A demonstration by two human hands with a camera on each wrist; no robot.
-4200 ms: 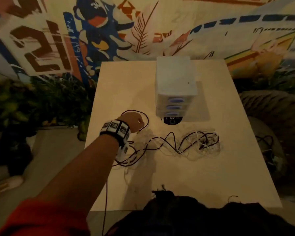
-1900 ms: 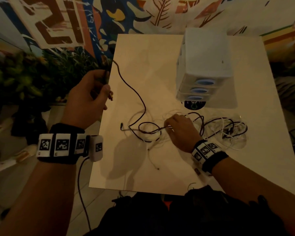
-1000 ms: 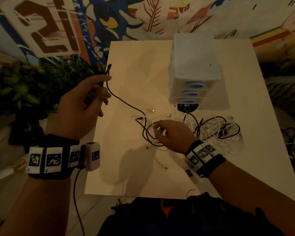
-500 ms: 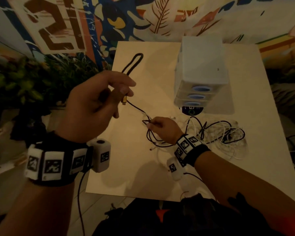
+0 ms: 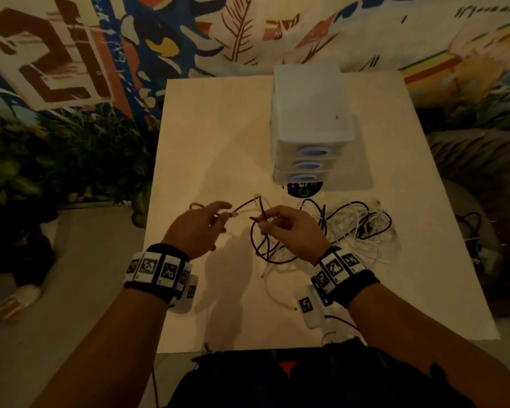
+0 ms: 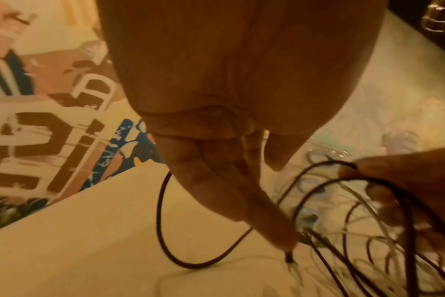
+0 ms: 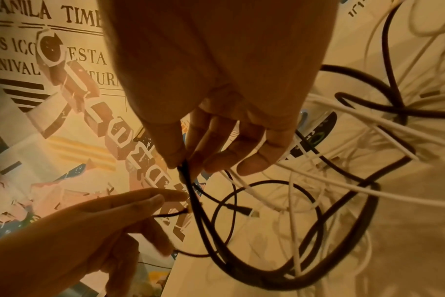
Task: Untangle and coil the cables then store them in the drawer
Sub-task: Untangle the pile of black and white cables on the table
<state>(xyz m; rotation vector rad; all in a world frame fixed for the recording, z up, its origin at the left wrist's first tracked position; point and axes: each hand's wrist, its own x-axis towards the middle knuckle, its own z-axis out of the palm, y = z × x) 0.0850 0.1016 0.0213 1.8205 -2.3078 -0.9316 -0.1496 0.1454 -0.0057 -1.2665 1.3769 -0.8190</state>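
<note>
A white drawer unit [image 5: 309,119] stands toward the far side of the pale table [image 5: 206,136]. Its three drawers, each with a blue oval pull, all sit pushed in, and what they hold cannot be seen. A dark round disc [image 5: 302,189] pokes out from under its front edge.

Both hands are raised over the table's middle. The left hand [image 5: 198,228] pinches a black cable [image 5: 259,240] near its metal plug; the wrist view shows the thumb and forefinger closed on the end, a loop of cable hanging below [image 6: 165,231]. The right hand [image 5: 292,231] grips the same black cable between thumb and fingers [image 7: 170,148], with several dark loops dropping from it to the table.

To the right of the hands lies the rest of the tangle [image 5: 362,228], black and white cables heaped together on the table in front of the drawer unit, apart from it. One thin white cable [image 5: 273,287] trails from the heap toward the near edge of the table. None of the cables is in a drawer.
</note>
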